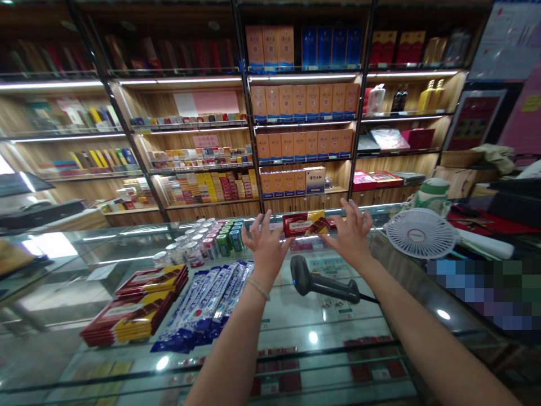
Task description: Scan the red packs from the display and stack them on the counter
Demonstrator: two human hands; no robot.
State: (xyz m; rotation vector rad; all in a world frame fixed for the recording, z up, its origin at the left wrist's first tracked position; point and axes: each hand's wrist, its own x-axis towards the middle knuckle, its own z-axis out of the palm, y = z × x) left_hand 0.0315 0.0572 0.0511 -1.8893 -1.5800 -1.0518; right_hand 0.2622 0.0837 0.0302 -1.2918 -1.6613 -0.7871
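Above the far part of the glass counter, a red and yellow chocolate bar (305, 224) stretches between my two hands, its printed face towards me. My left hand (267, 248) grips its left end between thumb and index finger, the other fingers raised. At the right end, my right hand (350, 234) pinches it the same way, with its other fingers up. A bit of red packaging shows behind the right fingers. Below the bar lies a black barcode scanner (323, 283) on the glass, its cable running right under my right forearm.
Left of my arms lie stacked chocolate bars (131, 316), blue-and-white packets (207, 304) and several small jars (194, 254). A white fan (421, 233) and a green-lidded bottle (433, 194) stand right. Lit shelves with boxes (304, 101) line the wall behind the glass counter (279, 321).
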